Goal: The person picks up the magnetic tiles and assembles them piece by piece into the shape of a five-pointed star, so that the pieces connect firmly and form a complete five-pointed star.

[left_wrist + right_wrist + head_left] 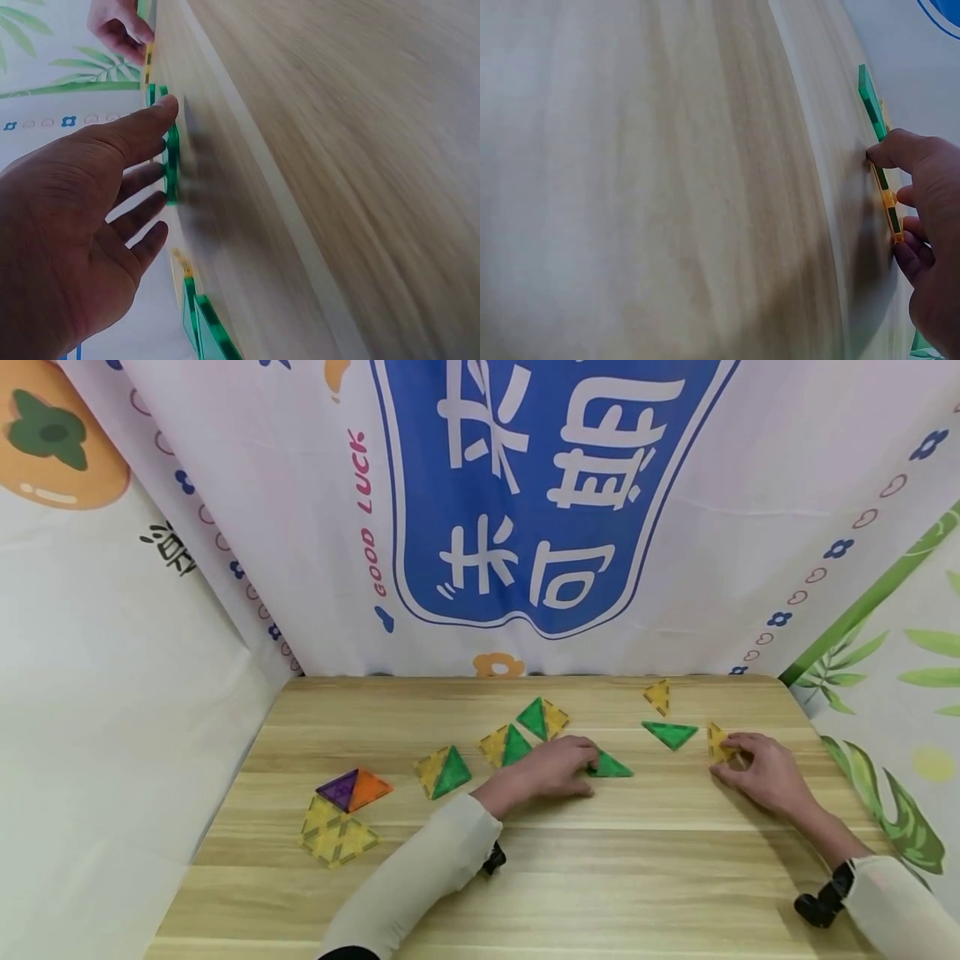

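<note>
My left hand (555, 766) is low over the table, fingers spread and loosely bent. Its fingertips are right at a green triangular magnetic tile (611, 766), partly hidden by the hand in the head view. My right hand (765, 768) pinches a yellow triangular tile (716, 739) between thumb and fingers. In the right wrist view this tile (889, 199) shows edge-on between the fingertips. Between the hands lies a loose green triangle (670, 735), with another yellow triangle (657, 697) behind it.
Yellow-green tile pairs lie left of and behind my left hand: one (442, 772), a second (495, 746) and a third (543, 718). Farther left, a purple triangle (339, 790) and an orange triangle (369, 789) adjoin yellow tiles (333, 839). A printed curtain (675, 610) borders the wooden table (600, 877).
</note>
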`<act>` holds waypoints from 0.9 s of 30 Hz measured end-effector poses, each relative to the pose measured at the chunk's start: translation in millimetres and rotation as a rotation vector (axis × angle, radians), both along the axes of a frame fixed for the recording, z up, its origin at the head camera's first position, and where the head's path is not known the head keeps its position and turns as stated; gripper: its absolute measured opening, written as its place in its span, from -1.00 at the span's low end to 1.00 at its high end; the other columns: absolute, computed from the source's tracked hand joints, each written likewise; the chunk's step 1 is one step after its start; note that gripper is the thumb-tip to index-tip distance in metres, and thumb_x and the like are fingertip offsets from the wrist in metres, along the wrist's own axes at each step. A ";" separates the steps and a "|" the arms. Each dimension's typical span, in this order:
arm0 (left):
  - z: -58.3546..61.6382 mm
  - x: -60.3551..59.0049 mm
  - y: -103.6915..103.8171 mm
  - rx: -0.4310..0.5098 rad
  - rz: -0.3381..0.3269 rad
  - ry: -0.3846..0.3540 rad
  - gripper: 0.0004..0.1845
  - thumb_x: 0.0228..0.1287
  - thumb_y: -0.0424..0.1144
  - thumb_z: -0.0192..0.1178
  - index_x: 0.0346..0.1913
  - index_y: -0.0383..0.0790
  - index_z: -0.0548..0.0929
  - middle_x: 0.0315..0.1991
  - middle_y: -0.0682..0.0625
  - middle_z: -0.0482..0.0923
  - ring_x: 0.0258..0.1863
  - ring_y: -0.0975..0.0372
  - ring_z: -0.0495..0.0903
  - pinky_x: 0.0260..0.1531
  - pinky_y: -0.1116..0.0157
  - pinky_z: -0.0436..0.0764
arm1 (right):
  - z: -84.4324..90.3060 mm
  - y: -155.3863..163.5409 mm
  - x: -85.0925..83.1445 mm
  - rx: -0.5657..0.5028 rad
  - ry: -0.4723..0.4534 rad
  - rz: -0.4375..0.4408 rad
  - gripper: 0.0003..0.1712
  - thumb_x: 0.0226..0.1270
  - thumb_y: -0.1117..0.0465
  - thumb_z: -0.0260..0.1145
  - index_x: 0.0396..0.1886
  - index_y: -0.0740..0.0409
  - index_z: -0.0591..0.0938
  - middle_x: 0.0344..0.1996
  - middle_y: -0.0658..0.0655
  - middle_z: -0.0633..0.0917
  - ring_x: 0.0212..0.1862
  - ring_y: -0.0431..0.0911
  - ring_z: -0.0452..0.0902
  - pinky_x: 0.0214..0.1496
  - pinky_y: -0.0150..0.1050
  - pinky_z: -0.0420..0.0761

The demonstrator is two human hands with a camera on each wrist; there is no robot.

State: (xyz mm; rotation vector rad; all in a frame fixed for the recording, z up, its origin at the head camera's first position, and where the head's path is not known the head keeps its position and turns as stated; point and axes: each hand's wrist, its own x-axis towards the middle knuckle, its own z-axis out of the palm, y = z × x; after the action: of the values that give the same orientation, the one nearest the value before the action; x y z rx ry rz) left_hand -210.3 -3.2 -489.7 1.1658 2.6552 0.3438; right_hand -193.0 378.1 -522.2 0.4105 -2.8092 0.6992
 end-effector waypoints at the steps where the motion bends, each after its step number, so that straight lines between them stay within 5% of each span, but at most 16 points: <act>1: 0.3 0.7 -2.5 0.003 -0.013 -0.001 -0.60 0.46 0.06 0.38 0.21 -0.03 0.70 0.43 0.05 0.52 0.43 0.23 0.48 0.45 0.27 0.44 | 0.4 0.3 1.7 0.000 0.002 0.005 -0.47 0.13 0.21 0.66 -0.01 0.50 0.73 0.09 0.56 0.67 0.18 0.52 0.52 0.19 0.45 0.47; 9: 0.5 6.7 -16.7 0.061 -0.127 -0.034 -0.63 0.41 -0.07 0.45 0.19 -0.05 0.72 0.25 0.09 0.61 0.24 0.32 0.57 0.26 0.45 0.52 | 2.3 1.8 15.4 -0.007 0.046 0.051 -0.45 0.02 0.23 0.68 -0.03 0.48 0.75 0.06 0.52 0.70 0.12 0.49 0.56 0.12 0.43 0.50; 18: -1.3 3.4 -20.6 0.036 -0.125 -0.024 -0.45 0.40 -0.05 0.46 0.38 -0.08 0.63 0.48 -0.04 0.44 0.49 0.18 0.39 0.49 0.35 0.36 | 6.5 -7.0 34.0 -0.037 0.082 0.075 -0.45 -0.04 0.26 0.71 -0.04 0.44 0.76 0.05 0.47 0.70 0.09 0.44 0.56 0.03 0.43 0.52; 23: -0.4 -2.6 -20.6 0.032 -0.122 -0.039 -0.38 0.37 -0.02 0.47 0.41 -0.14 0.59 0.43 -0.03 0.50 0.46 0.17 0.42 0.49 0.33 0.36 | 9.6 -18.4 43.3 -0.037 0.131 0.096 -0.46 -0.12 0.29 0.73 -0.07 0.37 0.79 0.04 0.37 0.73 0.09 0.35 0.59 0.04 0.21 0.52; 27: -0.1 -6.1 -21.1 0.049 -0.116 -0.071 -0.35 0.35 -0.04 0.49 0.42 -0.16 0.58 0.41 -0.01 0.54 0.44 0.19 0.44 0.47 0.36 0.38 | 10.6 -29.2 49.5 -0.049 0.148 0.113 -0.45 -0.15 0.29 0.74 -0.07 0.32 0.79 0.05 0.32 0.73 0.06 0.30 0.62 0.08 -0.17 0.51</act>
State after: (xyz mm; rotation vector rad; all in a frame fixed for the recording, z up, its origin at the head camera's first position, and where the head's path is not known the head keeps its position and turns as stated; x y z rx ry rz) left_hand -216.4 -24.2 -489.8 1.2910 2.5186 0.4238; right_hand -143.5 348.9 -511.6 0.5898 -2.6418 0.7275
